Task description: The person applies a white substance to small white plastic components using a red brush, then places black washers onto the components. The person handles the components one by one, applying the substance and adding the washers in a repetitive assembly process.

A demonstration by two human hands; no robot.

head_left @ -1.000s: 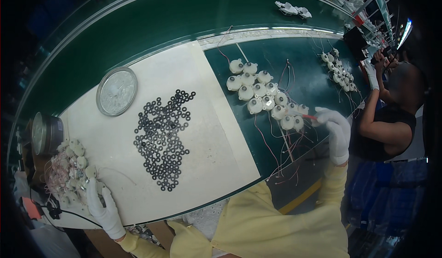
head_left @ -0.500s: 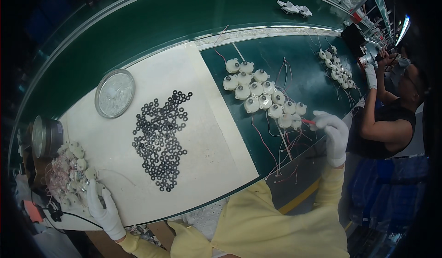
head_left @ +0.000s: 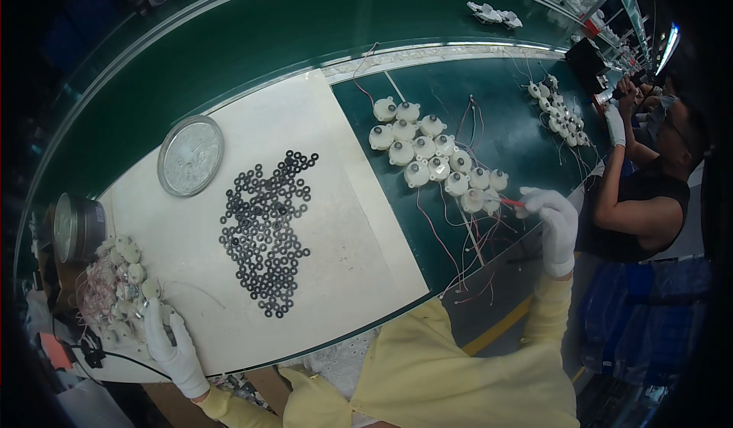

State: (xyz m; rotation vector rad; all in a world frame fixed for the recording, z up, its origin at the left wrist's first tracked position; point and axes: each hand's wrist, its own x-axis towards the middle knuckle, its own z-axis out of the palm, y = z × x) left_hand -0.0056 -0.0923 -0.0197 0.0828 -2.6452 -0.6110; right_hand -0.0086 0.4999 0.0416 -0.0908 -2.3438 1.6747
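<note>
My right hand (head_left: 557,226), in a white glove, is closed around a thin red stick-like tool (head_left: 511,201). Its tip points left at the nearest of several round white plastic housings (head_left: 423,148) with dark centres and trailing wires, grouped on the green mat. Whether the tip touches a housing I cannot tell. My left hand (head_left: 174,344), also gloved, rests at the right edge of a pile of similar white parts with pink wires (head_left: 114,290). Its fingers are stretched and the thumb stands apart; the fingertips lie against the pile. Many small black rings (head_left: 263,233) are spread on the white board between my hands.
A round clear-topped lid or dish (head_left: 191,156) lies at the board's back left, with a round metal tin (head_left: 78,227) nearer the left edge. A green conveyor belt (head_left: 321,16) runs behind, carrying white parts (head_left: 495,16). A co-worker (head_left: 649,176) sits at right beside more housings (head_left: 561,115).
The white parts on the belt have shifted slightly right. The co-worker's head and arms have moved a little. My two hands stay nearly in place.
</note>
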